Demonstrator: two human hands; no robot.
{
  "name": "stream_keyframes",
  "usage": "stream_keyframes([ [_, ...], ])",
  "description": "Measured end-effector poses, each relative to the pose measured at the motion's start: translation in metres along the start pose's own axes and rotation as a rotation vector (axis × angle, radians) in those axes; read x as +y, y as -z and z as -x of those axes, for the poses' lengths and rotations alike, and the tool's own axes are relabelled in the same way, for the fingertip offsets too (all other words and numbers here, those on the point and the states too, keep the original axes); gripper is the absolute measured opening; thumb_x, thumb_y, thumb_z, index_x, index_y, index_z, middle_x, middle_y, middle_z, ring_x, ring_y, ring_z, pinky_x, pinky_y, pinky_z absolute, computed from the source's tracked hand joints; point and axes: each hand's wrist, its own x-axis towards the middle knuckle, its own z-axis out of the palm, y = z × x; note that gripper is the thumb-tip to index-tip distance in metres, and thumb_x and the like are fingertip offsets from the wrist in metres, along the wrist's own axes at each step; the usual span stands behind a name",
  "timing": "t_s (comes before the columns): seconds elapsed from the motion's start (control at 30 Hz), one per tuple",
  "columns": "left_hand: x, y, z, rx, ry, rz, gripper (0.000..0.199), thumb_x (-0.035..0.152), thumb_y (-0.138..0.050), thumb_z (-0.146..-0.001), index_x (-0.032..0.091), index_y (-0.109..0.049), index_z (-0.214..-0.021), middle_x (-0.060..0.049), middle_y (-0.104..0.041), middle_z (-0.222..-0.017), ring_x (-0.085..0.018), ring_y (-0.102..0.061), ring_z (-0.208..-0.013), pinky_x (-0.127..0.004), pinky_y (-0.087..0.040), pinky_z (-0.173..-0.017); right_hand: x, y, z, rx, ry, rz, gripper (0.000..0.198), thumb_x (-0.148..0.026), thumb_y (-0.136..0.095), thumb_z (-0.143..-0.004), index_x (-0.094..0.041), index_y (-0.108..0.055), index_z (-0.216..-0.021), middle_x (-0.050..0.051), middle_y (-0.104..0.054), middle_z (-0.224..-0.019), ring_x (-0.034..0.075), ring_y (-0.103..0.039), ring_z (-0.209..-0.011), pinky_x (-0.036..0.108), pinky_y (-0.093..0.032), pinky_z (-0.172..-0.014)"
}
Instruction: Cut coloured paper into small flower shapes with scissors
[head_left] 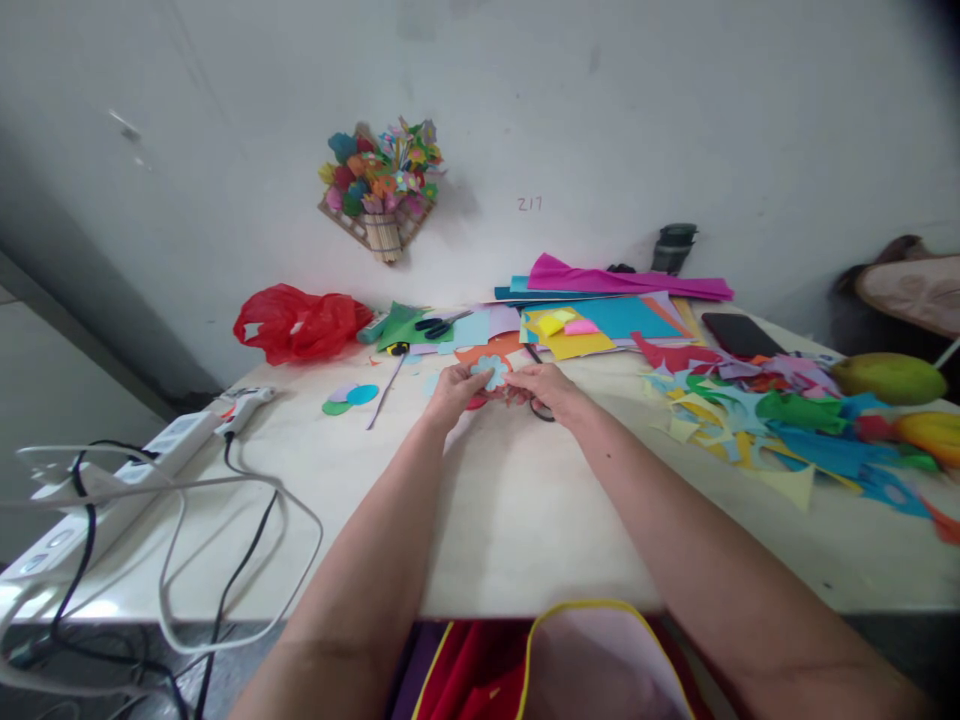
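A small light-blue paper flower (491, 372) is held between both hands, a little above the white table. My left hand (456, 388) pinches its left side with thumb and fingers. On the other side, my right hand (549, 388) grips the flower's right edge. Orange paper (491, 351) lies just behind the flower. Beneath my right hand shows a dark ring-shaped handle (541, 409), partly covered. A bit of red (475, 403) peeks out below the left fingers; its kind is hidden.
Left are paper circles (362, 394), a tape measure (397, 349), scissors (441, 325), a red plastic bag (301, 323) and a power strip (112, 490) with cables. Right are paper scraps (750, 420), a phone (741, 335) and a mango (889, 378). Coloured sheets (637, 318) lie behind.
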Motion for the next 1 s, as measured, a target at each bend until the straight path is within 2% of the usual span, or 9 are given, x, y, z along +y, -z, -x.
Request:
stream_keyframes([
  [0.2, 0.000, -0.001, 0.000, -0.045, -0.033, -0.018, 0.035, 0.039, -0.085, -0.061, 0.014, -0.065, -0.075, -0.003, -0.068, -0.066, -0.013, -0.062, -0.058, -0.026, -0.053, -0.062, 0.008, -0.007, -0.006, 0.038, -0.010, -0.143, 0.019, -0.026, -0.077, -0.070, -0.014, -0.065, -0.064, 0.003, -0.067, -0.058, 0.006, -0.050, -0.043, 0.018, -0.026, -0.036],
  [0.37, -0.002, -0.003, -0.001, -0.061, -0.030, -0.035, 0.037, 0.039, -0.086, -0.059, 0.014, -0.064, -0.074, -0.003, -0.068, -0.066, -0.015, -0.063, -0.058, -0.026, -0.053, -0.060, 0.014, -0.009, -0.009, 0.084, 0.042, -0.152, 0.023, -0.024, -0.079, -0.062, -0.016, -0.058, -0.056, 0.000, -0.060, -0.048, 0.008, -0.049, -0.042, 0.019, -0.027, -0.038],
  [0.6, -0.005, -0.004, 0.000, -0.005, 0.002, -0.033, 0.036, 0.039, -0.086, -0.059, 0.014, -0.064, -0.072, -0.001, -0.066, -0.063, -0.013, -0.062, -0.057, -0.025, -0.053, -0.061, 0.015, -0.012, -0.010, 0.178, 0.097, -0.146, 0.025, -0.025, -0.077, -0.056, -0.017, -0.055, -0.050, -0.004, -0.052, -0.043, 0.008, -0.045, -0.043, 0.020, -0.028, -0.041],
  [0.7, -0.003, -0.005, 0.003, -0.011, 0.048, 0.024, 0.037, 0.038, -0.087, -0.057, 0.013, -0.067, -0.075, -0.002, -0.067, -0.067, -0.013, -0.064, -0.060, -0.027, -0.054, -0.065, 0.014, -0.013, -0.009, 0.176, 0.098, -0.169, 0.023, -0.026, -0.076, -0.055, -0.017, -0.055, -0.050, -0.004, -0.052, -0.043, 0.008, -0.046, -0.044, 0.020, -0.029, -0.040],
  [0.83, -0.005, -0.005, 0.003, 0.052, 0.089, 0.080, 0.036, 0.033, -0.088, -0.054, 0.014, -0.068, -0.077, -0.002, -0.067, -0.069, -0.011, -0.062, -0.059, -0.026, -0.055, -0.066, 0.013, -0.015, -0.008, 0.186, 0.098, -0.186, 0.024, -0.028, -0.078, -0.055, -0.017, -0.058, -0.050, -0.004, -0.051, -0.042, 0.007, -0.044, -0.042, 0.020, -0.030, -0.039],
  [1.0, -0.008, -0.003, 0.001, 0.094, 0.075, 0.102, 0.033, 0.030, -0.089, -0.054, 0.013, -0.066, -0.071, -0.001, -0.066, -0.066, -0.010, -0.061, -0.059, -0.024, -0.053, -0.065, 0.010, -0.015, -0.005, 0.149, 0.036, -0.197, 0.025, -0.027, -0.080, -0.060, -0.016, -0.058, -0.053, -0.001, -0.057, -0.048, 0.008, -0.048, -0.044, 0.018, -0.030, -0.038],
])
